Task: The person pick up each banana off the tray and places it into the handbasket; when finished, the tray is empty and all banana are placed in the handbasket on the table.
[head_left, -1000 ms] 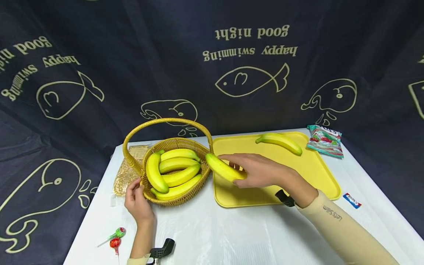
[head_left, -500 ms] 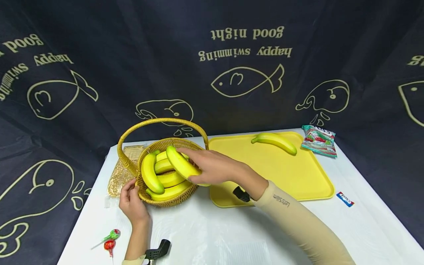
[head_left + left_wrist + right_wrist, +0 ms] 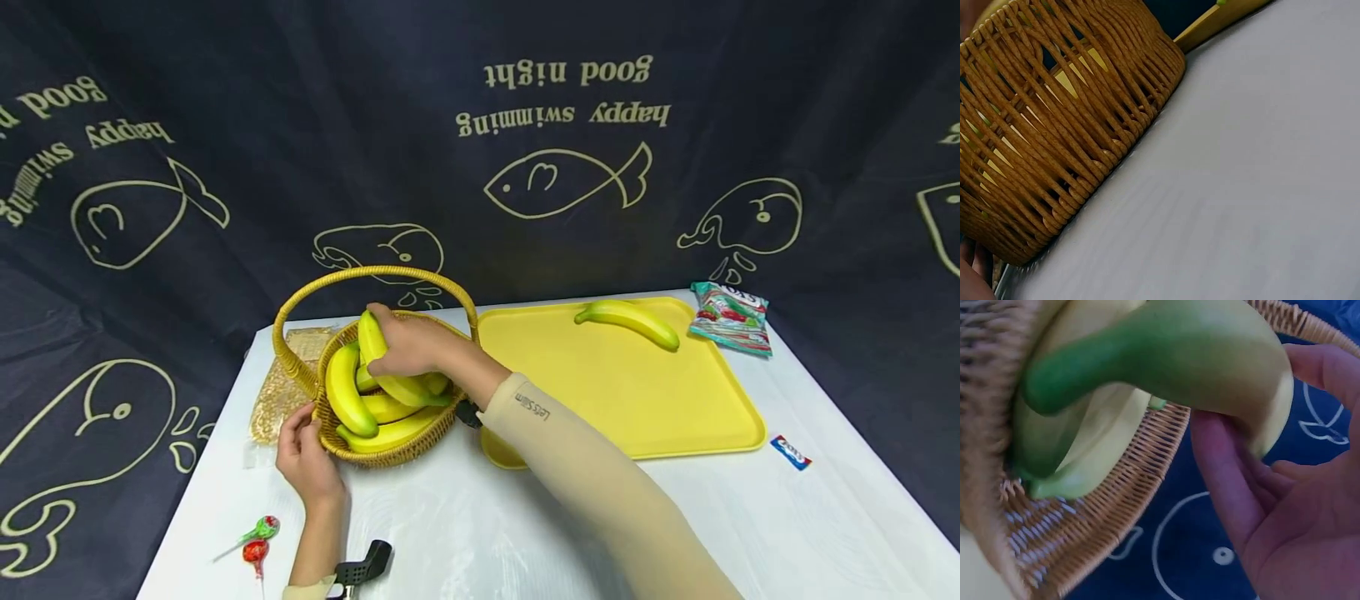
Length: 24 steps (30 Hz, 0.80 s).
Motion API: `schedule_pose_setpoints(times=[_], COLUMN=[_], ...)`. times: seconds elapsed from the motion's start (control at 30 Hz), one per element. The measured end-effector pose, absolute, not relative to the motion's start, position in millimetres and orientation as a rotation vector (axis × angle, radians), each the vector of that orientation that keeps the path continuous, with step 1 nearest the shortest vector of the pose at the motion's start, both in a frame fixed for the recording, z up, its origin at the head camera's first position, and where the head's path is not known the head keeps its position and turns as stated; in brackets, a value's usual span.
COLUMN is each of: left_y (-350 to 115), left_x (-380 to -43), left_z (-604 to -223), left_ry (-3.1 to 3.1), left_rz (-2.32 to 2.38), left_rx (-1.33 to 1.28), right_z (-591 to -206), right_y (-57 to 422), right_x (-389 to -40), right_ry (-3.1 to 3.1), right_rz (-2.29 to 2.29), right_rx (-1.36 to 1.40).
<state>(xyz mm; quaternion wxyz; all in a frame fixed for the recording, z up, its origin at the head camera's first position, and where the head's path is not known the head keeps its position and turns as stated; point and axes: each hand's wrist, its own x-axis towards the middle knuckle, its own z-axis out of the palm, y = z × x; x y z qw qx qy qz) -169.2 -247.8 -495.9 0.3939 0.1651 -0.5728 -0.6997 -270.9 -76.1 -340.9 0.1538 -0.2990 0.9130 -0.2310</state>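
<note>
A wicker basket (image 3: pixel 405 452) with a tall arched handle stands at the left of the table, with several yellow bananas (image 3: pixel 345 392) lying in it. My left hand (image 3: pixel 309 462) grips the basket's near left rim; only a bit of its fingers shows in the left wrist view beside the woven wall (image 3: pixel 1085 125). Over the basket, my right hand (image 3: pixel 414 346) holds another banana (image 3: pixel 1166 356) between thumb and fingers. Its green stem end points down onto the bananas below. One more banana (image 3: pixel 630 321) lies at the back of the yellow tray (image 3: pixel 600 400).
Behind the basket's left side lies a clear bag of grainy stuff (image 3: pixel 277 408). Two lollipops, green (image 3: pixel 266 527) and red (image 3: pixel 255 550), lie at the front left. A teal snack bag (image 3: pixel 731 318) and a small blue-red packet (image 3: pixel 791 452) sit right of the tray.
My right hand has carried the banana leftward from over the tray into the basket, turning it more upright. My left hand has stayed at the basket's rim.
</note>
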Motion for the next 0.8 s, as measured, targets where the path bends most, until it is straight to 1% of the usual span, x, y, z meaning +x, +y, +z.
schedule_pose_setpoints(times=[0.17,0.27,0.6,0.8], left_y=[-249,-249,-244,-246], left_x=[-170,-170,-172,-173], left_z=[-496,-496,-495,-497], left_ry=[-1.44,-1.425,-1.404,-1.41], left_rz=[-1.795,-1.815,-1.806,-1.783], left_rx=[0.413,0.408,0.429,0.438], right_z=[-347,-353,-373,-379], right_y=[-97,-107,-116,-115], right_x=[-287,-292,-290,-290], right_ry=[2.443,2.412,2.436,2.417], right_rz=[-0.745,-0.751,-0.767,-0.846], right_rx=[-0.666,-0.599,-0.555,-0.601])
